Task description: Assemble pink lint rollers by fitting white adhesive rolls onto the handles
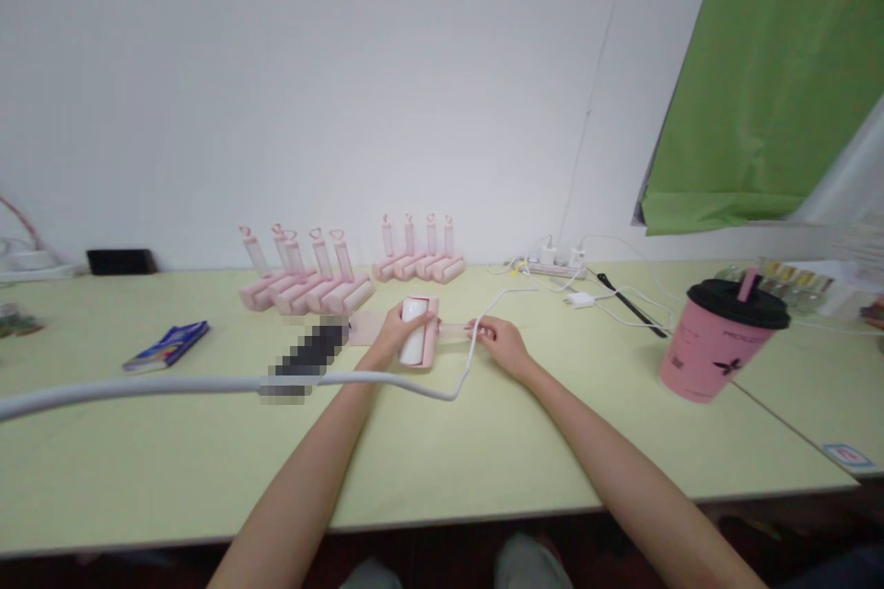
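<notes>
A blurred, pixelated block (308, 356) just left of centre hides whatever lies there on the table (483, 451), and a thick pale cable (138, 385) sweeps in from the left edge and crosses in front of it, thinning as it loops up past the hands toward the power strip (552, 269) at the back wall. The forearms run off the bottom of the frame, and the knees below are cut off too.

At the middle of the frame the left hand (395, 333) curls round a pink lint roller (418, 342) lying on the pale yellow-green table — fingers wrapped over its white cylindrical roll, a closed grip on it. The right hand (498, 338) lies just to the right, its fingertips pinched on the roller's thin pink handle, though how tightly is hard to make out at this size. A flat pink piece sits beside the roller's left end, partly hidden by the blur.

Behind, near the wall, stand two groups of matching pink rollers (304, 285) with translucent upright handles — the left group looser, the right group (418, 258) in a neat row. A blue booklet (166, 345) lies to the left, glossy and flat. At right stands a pink plastic cup (715, 340) with a black lid and pink straw. A green cloth (766, 83) hangs in the upper right, and white chargers and cords trail near the strip.
</notes>
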`<state>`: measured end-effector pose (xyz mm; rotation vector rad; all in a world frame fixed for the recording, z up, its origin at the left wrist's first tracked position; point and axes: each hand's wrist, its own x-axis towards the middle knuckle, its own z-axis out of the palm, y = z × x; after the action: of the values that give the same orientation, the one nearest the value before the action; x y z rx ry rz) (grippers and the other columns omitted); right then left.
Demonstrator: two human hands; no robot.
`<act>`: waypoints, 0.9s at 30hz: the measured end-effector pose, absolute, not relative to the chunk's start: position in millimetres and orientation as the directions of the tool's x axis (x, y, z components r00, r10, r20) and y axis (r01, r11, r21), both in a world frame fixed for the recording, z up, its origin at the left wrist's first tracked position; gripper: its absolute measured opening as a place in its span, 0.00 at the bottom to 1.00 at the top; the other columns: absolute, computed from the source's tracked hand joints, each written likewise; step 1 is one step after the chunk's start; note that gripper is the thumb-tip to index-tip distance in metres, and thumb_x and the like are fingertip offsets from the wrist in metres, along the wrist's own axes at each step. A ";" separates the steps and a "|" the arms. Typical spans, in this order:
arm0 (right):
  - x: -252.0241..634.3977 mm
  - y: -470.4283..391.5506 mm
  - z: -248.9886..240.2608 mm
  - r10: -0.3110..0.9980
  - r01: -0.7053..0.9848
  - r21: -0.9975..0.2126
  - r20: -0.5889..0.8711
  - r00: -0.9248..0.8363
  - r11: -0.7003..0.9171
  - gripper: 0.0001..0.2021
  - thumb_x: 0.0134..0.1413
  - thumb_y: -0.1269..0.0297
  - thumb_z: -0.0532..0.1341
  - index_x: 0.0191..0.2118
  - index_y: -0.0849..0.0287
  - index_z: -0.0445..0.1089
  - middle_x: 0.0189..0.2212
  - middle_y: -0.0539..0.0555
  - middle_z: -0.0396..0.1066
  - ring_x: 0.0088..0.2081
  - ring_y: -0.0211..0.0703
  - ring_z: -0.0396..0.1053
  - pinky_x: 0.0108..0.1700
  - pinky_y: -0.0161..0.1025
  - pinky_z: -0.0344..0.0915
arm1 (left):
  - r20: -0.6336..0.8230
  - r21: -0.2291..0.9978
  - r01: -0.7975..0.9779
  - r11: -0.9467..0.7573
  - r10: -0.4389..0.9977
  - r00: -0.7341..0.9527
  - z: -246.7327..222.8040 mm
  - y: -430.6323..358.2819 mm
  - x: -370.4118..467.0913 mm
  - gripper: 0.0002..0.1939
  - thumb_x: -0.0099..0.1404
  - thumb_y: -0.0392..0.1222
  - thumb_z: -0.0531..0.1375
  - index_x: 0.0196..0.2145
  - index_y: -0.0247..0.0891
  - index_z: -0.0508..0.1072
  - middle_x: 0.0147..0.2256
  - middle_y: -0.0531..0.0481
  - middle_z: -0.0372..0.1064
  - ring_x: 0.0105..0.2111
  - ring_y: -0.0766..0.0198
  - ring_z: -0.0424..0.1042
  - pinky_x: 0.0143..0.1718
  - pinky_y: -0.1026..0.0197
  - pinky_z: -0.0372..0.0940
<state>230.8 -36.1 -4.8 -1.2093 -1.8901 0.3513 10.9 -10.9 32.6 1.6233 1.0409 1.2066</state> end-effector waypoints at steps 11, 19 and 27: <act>240.2 -51.5 10.1 0.889 0.883 -0.249 0.342 -0.305 0.399 0.21 0.53 0.44 0.52 0.40 0.55 0.69 0.30 0.53 0.73 0.32 0.41 0.68 0.33 0.33 0.54 | 0.309 0.887 0.344 -0.306 0.950 0.048 31.6 -20.2 33.6 0.24 0.39 0.50 0.67 0.31 0.33 0.68 0.28 0.48 0.70 0.27 0.63 0.67 0.26 0.62 0.61; 245.5 -55.1 20.3 0.907 0.955 -0.047 0.331 -0.262 0.293 0.24 0.55 0.43 0.48 0.36 0.59 0.68 0.30 0.58 0.73 0.35 0.44 0.70 0.33 0.34 0.54 | 0.506 0.765 0.484 -0.426 0.862 -0.041 36.6 -40.0 52.1 0.21 0.45 0.52 0.64 0.32 0.35 0.67 0.28 0.51 0.67 0.27 0.65 0.64 0.28 0.63 0.58; 238.1 -55.7 20.3 0.910 0.968 -0.048 0.355 -0.215 0.247 0.27 0.53 0.40 0.47 0.36 0.60 0.68 0.30 0.60 0.73 0.34 0.44 0.70 0.33 0.34 0.55 | 0.594 0.682 0.583 -0.441 0.800 -0.089 38.1 -52.1 55.4 0.20 0.49 0.54 0.61 0.34 0.37 0.67 0.29 0.50 0.68 0.29 0.63 0.66 0.30 0.63 0.59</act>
<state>238.1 -55.7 20.3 -1.7354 -2.2146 -0.2638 55.4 -52.1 38.1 1.9675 1.5290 1.5499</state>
